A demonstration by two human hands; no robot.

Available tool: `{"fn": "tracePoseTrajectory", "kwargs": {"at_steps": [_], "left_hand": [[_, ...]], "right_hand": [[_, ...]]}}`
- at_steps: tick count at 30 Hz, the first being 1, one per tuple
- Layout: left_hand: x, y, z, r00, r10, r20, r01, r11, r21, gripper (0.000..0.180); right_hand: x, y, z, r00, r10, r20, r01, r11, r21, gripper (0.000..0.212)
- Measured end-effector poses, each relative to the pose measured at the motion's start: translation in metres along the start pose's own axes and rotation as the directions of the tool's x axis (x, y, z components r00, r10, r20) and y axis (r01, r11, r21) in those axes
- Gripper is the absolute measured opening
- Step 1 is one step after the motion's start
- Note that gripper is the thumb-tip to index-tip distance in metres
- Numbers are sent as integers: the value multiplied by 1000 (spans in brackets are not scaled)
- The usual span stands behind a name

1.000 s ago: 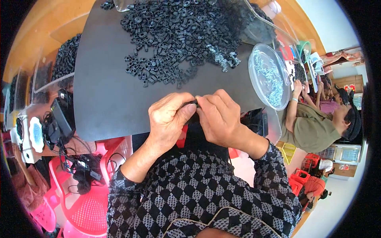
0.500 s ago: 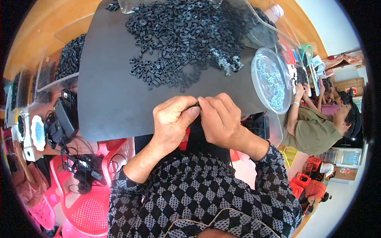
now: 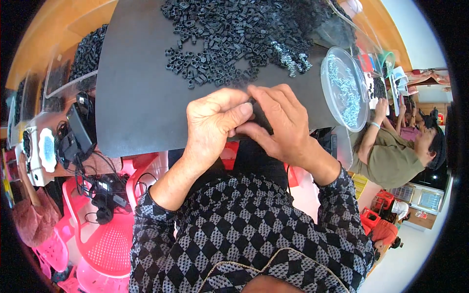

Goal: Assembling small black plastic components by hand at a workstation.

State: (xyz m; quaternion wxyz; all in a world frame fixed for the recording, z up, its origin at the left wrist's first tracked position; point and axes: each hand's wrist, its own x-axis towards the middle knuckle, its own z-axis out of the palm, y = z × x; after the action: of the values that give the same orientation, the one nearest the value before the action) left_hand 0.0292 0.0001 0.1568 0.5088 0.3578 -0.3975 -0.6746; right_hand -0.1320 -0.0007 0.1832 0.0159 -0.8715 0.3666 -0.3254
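Observation:
At the table's near edge, my left hand (image 3: 213, 119) is closed in a pinch, thumb against index finger. A small black plastic part (image 3: 252, 103) shows at its fingertips, mostly hidden. Facing it, my right hand (image 3: 283, 117) has its thumb and index finger apart. The index fingertip rests by the black part, and the thumb tip lies near my left fingers. Beyond both hands spreads a heap of small black plastic parts (image 3: 229, 41) with holes in them. Several shiny silvery pieces (image 3: 291, 59) lie at the heap's right side.
A round clear tub (image 3: 324, 93) of small silvery pieces stands right of the heap on the dark tabletop (image 3: 132, 97). Clear bins of black parts (image 3: 88, 53) are at the left. A pink chair (image 3: 105, 244) and cables sit lower left. A co-worker (image 3: 391, 151) works at the right.
Both hands have shifted a little away from my body, over the table edge. My right thumb and index finger have spread apart from their earlier pinch. The view has tilted slightly.

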Motion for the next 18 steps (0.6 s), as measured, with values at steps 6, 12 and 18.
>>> {"fn": "tracePoseTrajectory", "kwargs": {"at_steps": [6,12,18], "left_hand": [[1,3,-2,999,-30,12,30,998,-59,14],[-1,7,-2,998,-56,28,57,997,-48,12],[0,5,1,997,-68,-46,68,998,8,8]], "right_hand": [[5,-1,0,997,-74,19,76,995,-71,58],[6,2,1,992,-128,18,129,990,-61,52],[4,5,9,983,-184,-12,182,979,-92,49]]}}
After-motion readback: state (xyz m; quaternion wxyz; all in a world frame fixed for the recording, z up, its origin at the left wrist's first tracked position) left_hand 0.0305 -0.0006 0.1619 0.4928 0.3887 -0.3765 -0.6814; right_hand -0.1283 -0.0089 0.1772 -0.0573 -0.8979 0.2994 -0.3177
